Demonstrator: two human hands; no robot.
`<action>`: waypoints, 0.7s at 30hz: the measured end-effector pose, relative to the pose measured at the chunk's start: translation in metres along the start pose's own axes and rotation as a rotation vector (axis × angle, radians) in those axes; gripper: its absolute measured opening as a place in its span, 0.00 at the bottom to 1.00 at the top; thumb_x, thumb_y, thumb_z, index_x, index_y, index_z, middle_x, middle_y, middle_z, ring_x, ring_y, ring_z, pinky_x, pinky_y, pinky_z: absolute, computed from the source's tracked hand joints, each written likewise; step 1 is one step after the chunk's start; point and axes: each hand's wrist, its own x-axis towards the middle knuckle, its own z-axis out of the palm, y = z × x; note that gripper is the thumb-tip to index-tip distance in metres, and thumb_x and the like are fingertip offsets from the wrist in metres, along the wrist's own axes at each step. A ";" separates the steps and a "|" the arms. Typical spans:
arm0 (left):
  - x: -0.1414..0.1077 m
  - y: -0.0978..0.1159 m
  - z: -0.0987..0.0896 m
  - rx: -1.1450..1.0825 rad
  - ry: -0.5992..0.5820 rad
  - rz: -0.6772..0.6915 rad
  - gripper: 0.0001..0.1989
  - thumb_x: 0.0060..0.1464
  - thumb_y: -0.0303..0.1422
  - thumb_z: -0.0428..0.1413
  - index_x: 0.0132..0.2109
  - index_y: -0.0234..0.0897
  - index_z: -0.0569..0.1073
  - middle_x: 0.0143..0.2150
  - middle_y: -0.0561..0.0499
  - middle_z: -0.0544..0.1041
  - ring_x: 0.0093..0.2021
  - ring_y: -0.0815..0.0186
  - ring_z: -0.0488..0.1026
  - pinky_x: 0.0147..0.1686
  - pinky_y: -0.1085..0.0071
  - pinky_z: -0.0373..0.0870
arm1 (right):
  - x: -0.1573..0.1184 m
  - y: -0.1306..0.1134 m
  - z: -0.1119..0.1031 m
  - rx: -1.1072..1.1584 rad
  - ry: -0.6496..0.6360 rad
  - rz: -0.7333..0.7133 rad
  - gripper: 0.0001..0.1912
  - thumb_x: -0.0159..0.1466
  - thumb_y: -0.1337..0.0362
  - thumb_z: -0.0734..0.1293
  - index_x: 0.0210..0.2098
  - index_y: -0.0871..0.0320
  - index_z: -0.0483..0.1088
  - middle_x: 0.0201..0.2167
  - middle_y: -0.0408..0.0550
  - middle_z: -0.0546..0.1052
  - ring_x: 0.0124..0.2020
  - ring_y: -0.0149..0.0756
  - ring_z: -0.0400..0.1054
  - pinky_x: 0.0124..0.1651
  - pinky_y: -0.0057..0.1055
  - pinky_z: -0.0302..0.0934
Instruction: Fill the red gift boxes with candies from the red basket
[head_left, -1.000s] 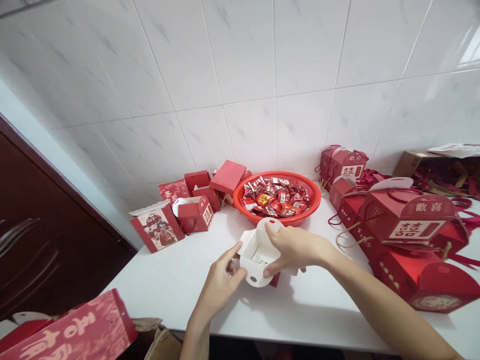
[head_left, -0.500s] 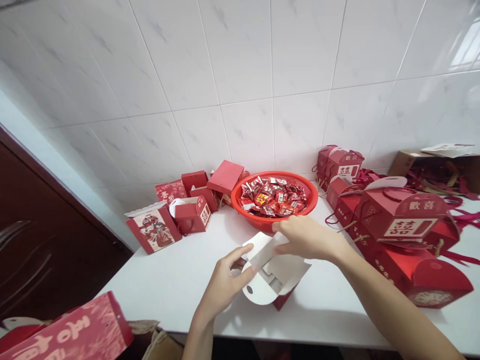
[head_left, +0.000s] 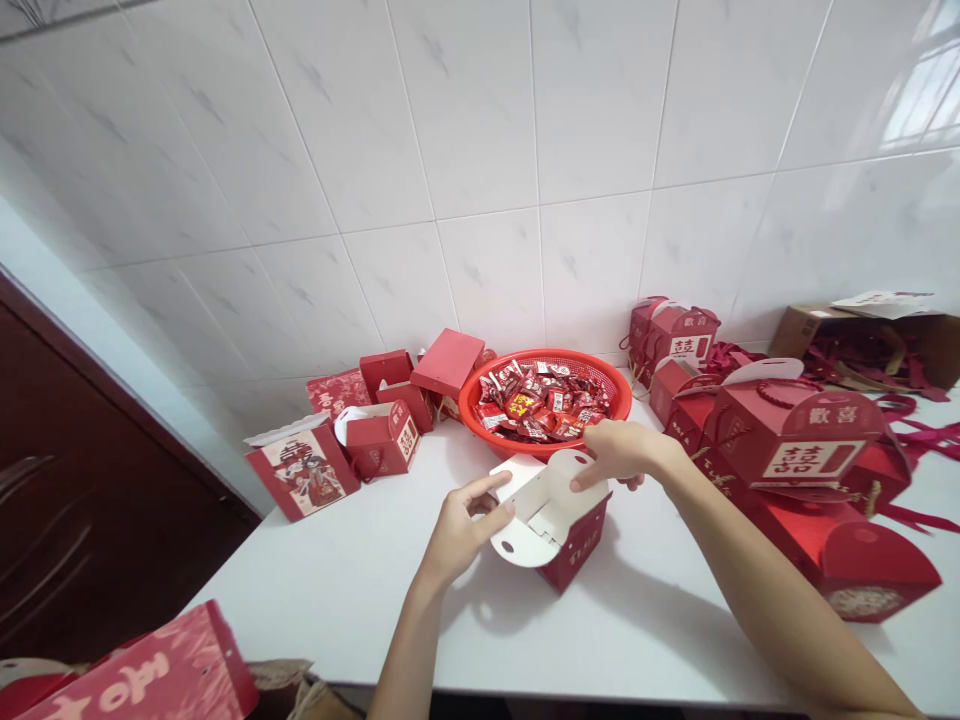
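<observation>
A red gift box [head_left: 576,548] with a white inside stands on the white table, its top flaps spread and its interior facing up. My left hand [head_left: 469,525] pinches the flaps on its left side between thumb and fingers. On the far right, my right hand [head_left: 616,455] grips a rounded white flap, thumb inside and fingers behind. Just beyond the box sits a red plastic basket [head_left: 480,430] heaped with red-wrapped candies [head_left: 544,400]. The inside of the box shows white folded bottom panels.
Several red boxes [head_left: 379,440] stand at the left by the tiled wall. More boxes with cord handles [head_left: 806,440] are stacked on the right, near a carton [head_left: 795,345] of dark red ribbons. A pink-red printed box [head_left: 165,665] lies at the lower left, below the table edge.
The right-side flaps have been folded outward, so the box's inside and red front side show more. My right hand has moved slightly right. My left hand keeps its hold.
</observation>
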 end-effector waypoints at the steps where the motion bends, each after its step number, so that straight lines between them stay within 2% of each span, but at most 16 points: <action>1: 0.001 0.002 -0.002 0.024 -0.031 0.025 0.27 0.43 0.39 0.66 0.51 0.31 0.81 0.32 0.49 0.76 0.32 0.66 0.72 0.35 0.68 0.73 | 0.000 0.003 -0.003 -0.004 0.033 -0.041 0.19 0.60 0.52 0.71 0.21 0.57 0.65 0.15 0.43 0.68 0.17 0.34 0.65 0.26 0.31 0.55; 4: 0.007 0.010 -0.007 0.063 -0.048 0.127 0.21 0.46 0.41 0.65 0.46 0.36 0.83 0.50 0.42 0.79 0.40 0.62 0.77 0.44 0.65 0.74 | 0.008 0.008 -0.009 0.009 0.316 -0.245 0.21 0.65 0.52 0.65 0.20 0.57 0.66 0.19 0.45 0.70 0.22 0.32 0.63 0.27 0.30 0.51; 6: 0.015 0.018 -0.009 0.072 0.003 0.162 0.19 0.48 0.42 0.64 0.46 0.37 0.83 0.54 0.42 0.79 0.45 0.58 0.78 0.49 0.63 0.74 | 0.024 0.007 -0.009 0.065 0.480 -0.380 0.17 0.68 0.58 0.61 0.25 0.58 0.70 0.24 0.47 0.74 0.26 0.33 0.65 0.30 0.30 0.52; 7: 0.020 0.021 -0.010 0.083 0.037 0.164 0.19 0.49 0.42 0.63 0.46 0.37 0.82 0.53 0.42 0.80 0.47 0.56 0.78 0.51 0.62 0.74 | 0.036 0.007 -0.007 0.101 0.502 -0.436 0.13 0.67 0.62 0.61 0.29 0.58 0.73 0.28 0.48 0.77 0.30 0.34 0.67 0.33 0.29 0.54; 8: 0.025 0.024 -0.010 0.101 0.068 0.163 0.19 0.49 0.42 0.63 0.45 0.37 0.82 0.49 0.42 0.82 0.48 0.55 0.78 0.51 0.61 0.74 | 0.049 0.006 -0.005 0.133 0.466 -0.487 0.09 0.65 0.66 0.62 0.34 0.58 0.75 0.34 0.49 0.79 0.34 0.36 0.69 0.36 0.29 0.56; 10: 0.035 0.030 -0.011 0.148 0.109 0.168 0.17 0.49 0.41 0.62 0.44 0.36 0.82 0.45 0.42 0.84 0.46 0.54 0.79 0.51 0.59 0.74 | 0.076 0.004 0.000 0.189 0.329 -0.514 0.14 0.58 0.72 0.66 0.42 0.57 0.77 0.43 0.50 0.80 0.42 0.39 0.71 0.41 0.29 0.59; 11: 0.039 0.033 -0.011 0.169 0.123 0.180 0.16 0.49 0.40 0.62 0.43 0.35 0.82 0.44 0.43 0.84 0.45 0.54 0.80 0.50 0.59 0.75 | 0.089 0.004 0.002 0.226 0.264 -0.480 0.17 0.55 0.73 0.67 0.43 0.56 0.77 0.44 0.50 0.80 0.42 0.40 0.72 0.41 0.29 0.59; 13: 0.047 0.039 -0.011 0.186 0.125 0.216 0.15 0.49 0.39 0.61 0.42 0.35 0.82 0.44 0.43 0.84 0.44 0.55 0.80 0.49 0.59 0.75 | 0.108 0.004 0.006 0.289 0.221 -0.427 0.20 0.49 0.74 0.69 0.41 0.57 0.77 0.38 0.49 0.80 0.37 0.41 0.71 0.37 0.29 0.59; 15: 0.057 0.045 -0.009 0.169 0.090 0.261 0.14 0.50 0.38 0.61 0.42 0.35 0.82 0.44 0.43 0.84 0.44 0.56 0.80 0.49 0.60 0.75 | 0.119 0.006 0.007 0.340 0.240 -0.426 0.14 0.48 0.74 0.70 0.35 0.59 0.77 0.30 0.46 0.77 0.32 0.38 0.69 0.34 0.29 0.57; 18: 0.078 0.051 -0.003 0.128 0.017 0.297 0.13 0.48 0.35 0.62 0.42 0.36 0.82 0.43 0.44 0.84 0.44 0.57 0.80 0.48 0.62 0.76 | 0.124 0.011 0.007 0.444 0.320 -0.476 0.01 0.54 0.69 0.68 0.27 0.60 0.70 0.23 0.41 0.71 0.28 0.33 0.64 0.33 0.28 0.56; 21: 0.105 0.052 0.006 0.128 0.047 0.269 0.15 0.45 0.31 0.62 0.44 0.36 0.81 0.43 0.44 0.83 0.45 0.57 0.79 0.47 0.63 0.76 | 0.121 0.015 0.007 0.560 0.400 -0.511 0.06 0.59 0.64 0.65 0.28 0.59 0.66 0.26 0.40 0.70 0.29 0.32 0.64 0.34 0.28 0.59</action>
